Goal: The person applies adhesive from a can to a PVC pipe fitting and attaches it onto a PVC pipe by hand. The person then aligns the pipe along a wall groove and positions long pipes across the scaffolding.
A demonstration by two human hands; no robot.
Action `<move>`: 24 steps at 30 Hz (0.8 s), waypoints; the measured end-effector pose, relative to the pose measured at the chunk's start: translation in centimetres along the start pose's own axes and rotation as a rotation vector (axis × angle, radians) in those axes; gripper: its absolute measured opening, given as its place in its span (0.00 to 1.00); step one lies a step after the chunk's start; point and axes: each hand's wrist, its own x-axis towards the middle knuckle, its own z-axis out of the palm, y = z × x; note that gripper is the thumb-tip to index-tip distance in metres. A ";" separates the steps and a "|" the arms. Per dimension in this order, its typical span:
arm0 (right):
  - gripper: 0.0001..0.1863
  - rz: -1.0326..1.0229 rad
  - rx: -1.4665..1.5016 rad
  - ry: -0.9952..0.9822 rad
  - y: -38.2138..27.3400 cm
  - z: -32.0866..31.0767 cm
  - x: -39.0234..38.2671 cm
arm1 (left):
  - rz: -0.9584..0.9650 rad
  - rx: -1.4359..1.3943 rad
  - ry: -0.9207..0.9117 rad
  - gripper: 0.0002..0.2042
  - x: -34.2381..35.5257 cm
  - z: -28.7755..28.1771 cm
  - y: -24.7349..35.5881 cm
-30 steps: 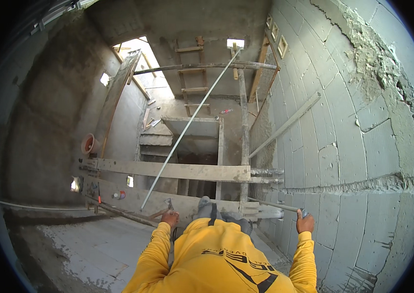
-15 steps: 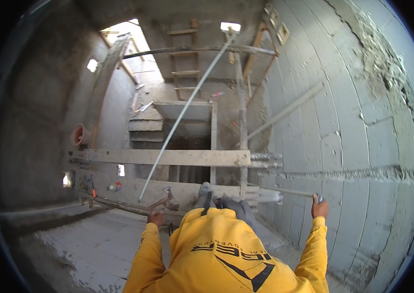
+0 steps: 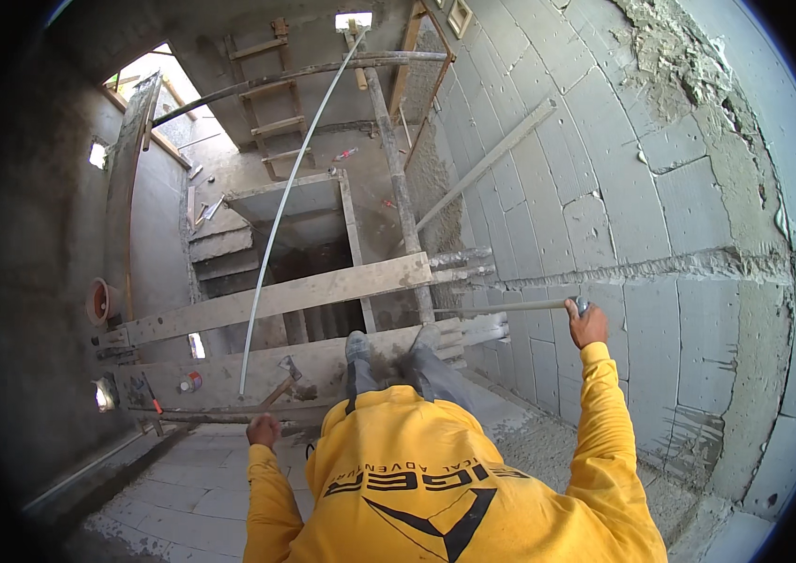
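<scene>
My left hand (image 3: 265,431) is closed around the wooden handle of a hatchet (image 3: 293,368), its metal head pointing away from me above a plank. Out to the right, near the block wall, my right hand (image 3: 588,324) grips the near end of a pale pipe (image 3: 520,306). A grey piece shows at that end, partly hidden by my fingers. The pipe slants down and left toward the plank ends. Beyond the hatchet, a long thin light rod (image 3: 278,206) runs from near the plank up to the far wall. My hands do not touch it.
I stand on a plank (image 3: 219,375) above a deep stair opening (image 3: 313,263); another plank (image 3: 276,296) crosses ahead. A grey block wall (image 3: 557,216) rises on the right. A wooden ladder (image 3: 276,126), a bucket (image 3: 102,300) and an orange-handled tool (image 3: 153,396) are also around.
The view has swung, shifting the scene leftward. Both shoes now show on the plank. My right hand with the pipe is higher in view; my left still holds the hatchet.
</scene>
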 end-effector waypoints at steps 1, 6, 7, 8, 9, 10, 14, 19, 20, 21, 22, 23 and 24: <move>0.32 -0.009 -0.003 -0.011 -0.1 0.3 0.7 | 0.061 0.001 -0.003 0.08 -0.3 1.1 1.1; 0.31 -0.150 -0.031 -0.050 -0.2 1.6 3.6 | 0.143 -0.125 -0.075 0.08 -4.0 6.3 4.3; 0.30 -0.174 -0.047 -0.071 -0.5 1.2 3.8 | 0.145 -0.072 -0.059 0.08 -5.6 7.8 4.7; 0.30 -0.205 -0.056 -0.092 -1.3 0.6 4.0 | 0.151 -0.022 -0.034 0.07 -6.8 8.7 5.2; 0.29 -0.250 -0.082 -0.098 -1.9 -0.4 4.1 | 0.178 0.022 -0.022 0.09 -7.0 9.3 4.5; 0.29 -0.264 -0.067 -0.090 -2.6 -1.9 4.3 | 0.194 0.010 -0.010 0.09 -7.4 10.4 5.0; 0.28 -0.543 -0.082 -0.070 -4.3 -10.8 3.6 | 0.667 0.218 -0.305 0.18 -12.9 20.6 9.7; 0.25 -0.919 -0.112 -0.180 -9.2 -26.6 -1.2 | 1.175 0.590 -0.680 0.31 -25.4 36.9 18.8; 0.24 -0.943 -0.149 -0.197 -10.2 -29.4 -2.3 | 1.207 0.639 -0.765 0.36 -28.5 39.2 19.8; 0.24 -1.023 -0.196 -0.148 -10.7 -32.0 -3.4 | 1.300 0.579 -0.873 0.38 -30.5 41.4 20.1; 0.23 -1.111 -0.240 -0.094 -11.0 -34.0 -4.5 | 1.385 0.579 -0.909 0.39 -32.0 43.7 20.1; 0.25 -1.125 -0.103 0.058 -9.8 -34.6 -4.9 | 1.536 0.413 -0.804 0.32 -33.0 46.2 18.9; 0.28 -1.081 0.020 0.228 -7.0 -36.0 -5.4 | 1.397 0.472 -1.039 0.28 -36.0 47.6 20.4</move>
